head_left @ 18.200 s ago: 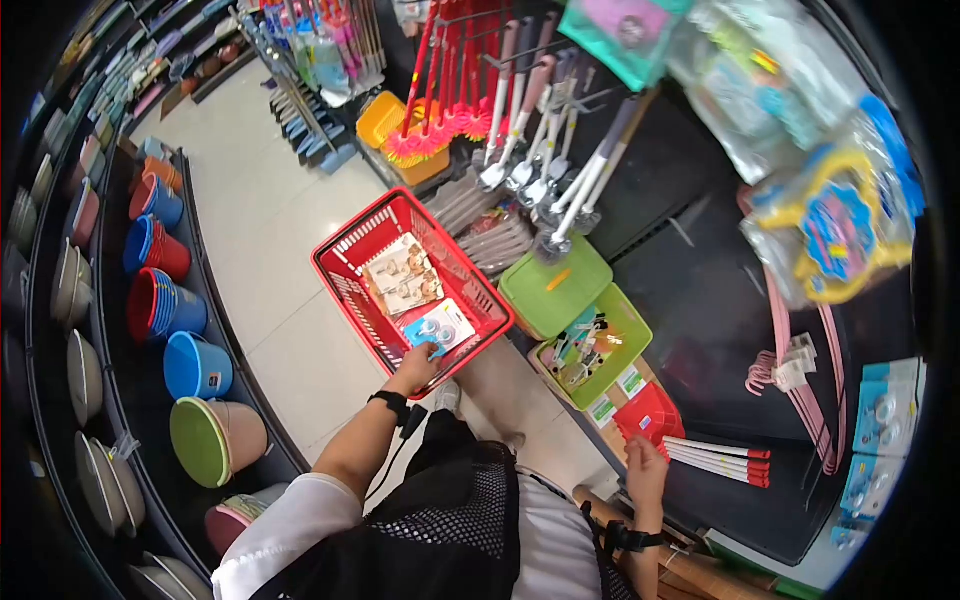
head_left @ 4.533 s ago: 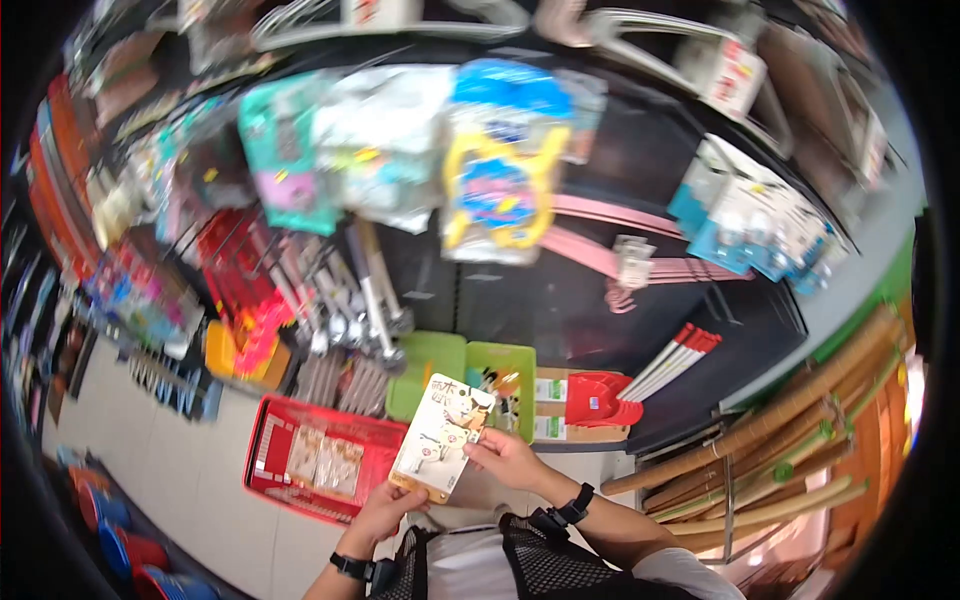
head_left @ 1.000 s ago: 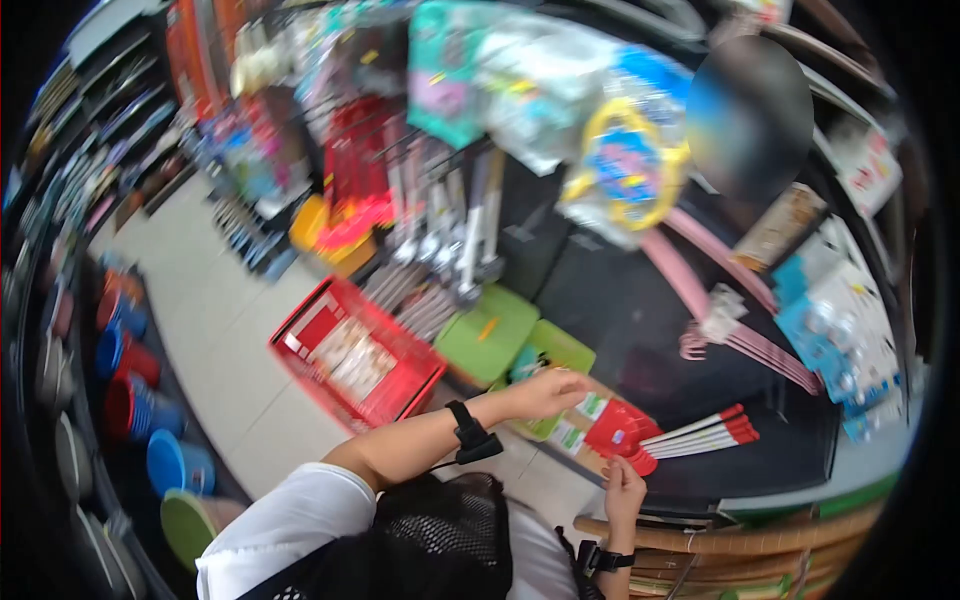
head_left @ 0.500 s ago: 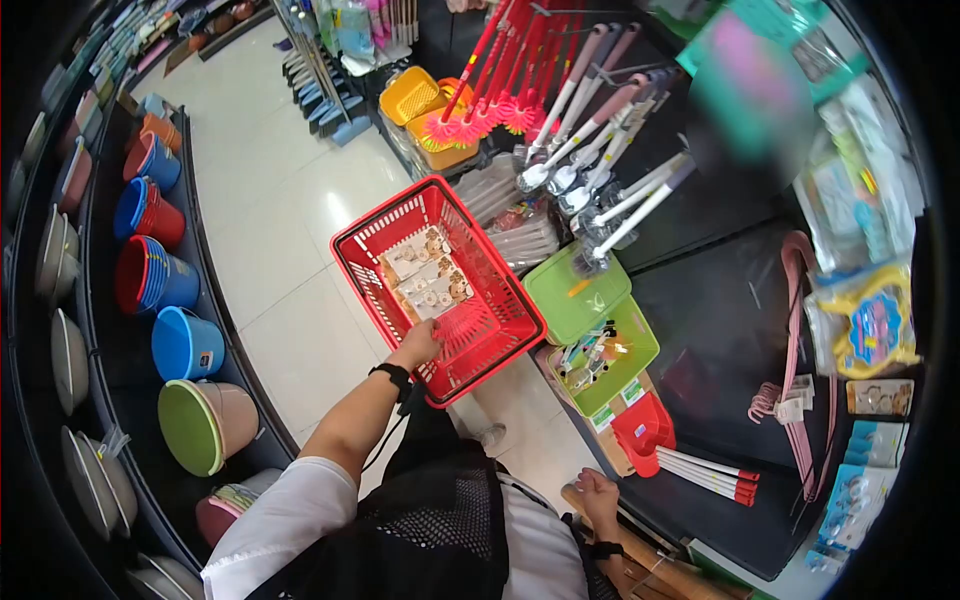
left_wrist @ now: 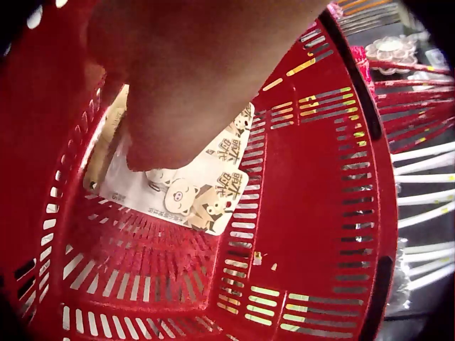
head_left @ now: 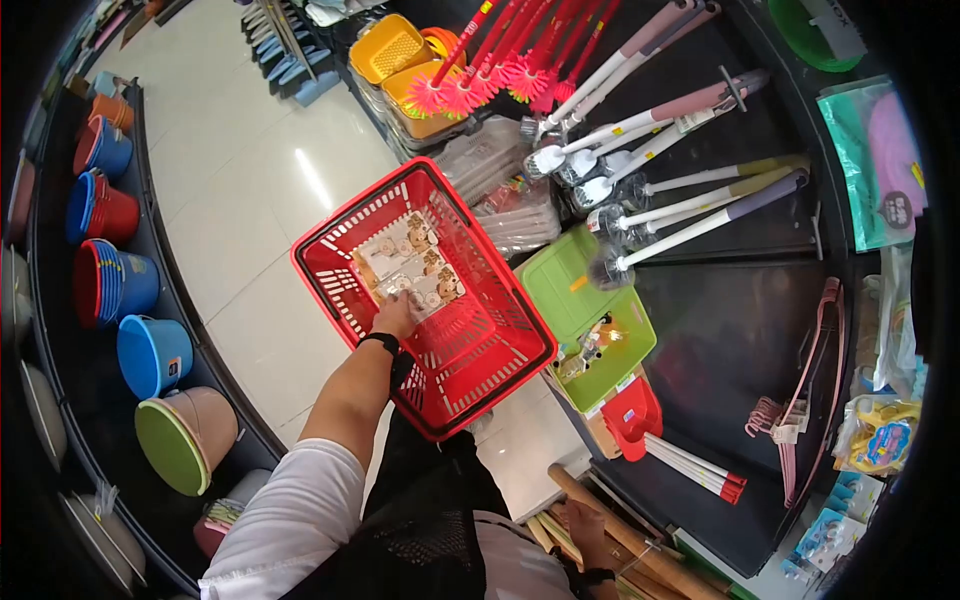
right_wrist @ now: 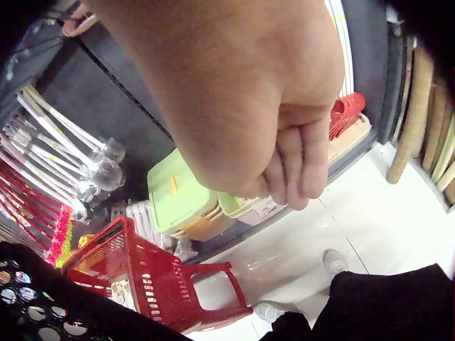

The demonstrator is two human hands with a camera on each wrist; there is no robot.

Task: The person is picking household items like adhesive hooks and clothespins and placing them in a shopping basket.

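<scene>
Half a second ago the left hand (head_left: 395,315) was at the near rim of the red basket (head_left: 478,345); now it has gone further in and its fingertips (left_wrist: 153,142) lie on the card packs (head_left: 410,262) on the basket floor, so contact with the packs is made; whether the fingers press or pinch a pack I cannot tell (the back of the hand hides them in the wrist view). The right hand (head_left: 583,520), up by the red dustpans (head_left: 632,415) a second ago, has dropped to the person's side beside the wooden poles (head_left: 645,550); its fingers are loosely curled and nothing shows in them.

To the right of the left hand, just past the basket, sit a green lid (head_left: 558,285) and a green bin (head_left: 620,350) of small goods; beyond them are long-handled brushes (head_left: 600,190). To the left of that hand, across the pale floor (head_left: 250,200), stand stacked buckets (head_left: 150,352). Nothing lies between the left hand and the packs; only the basket's walls hem it in.
</scene>
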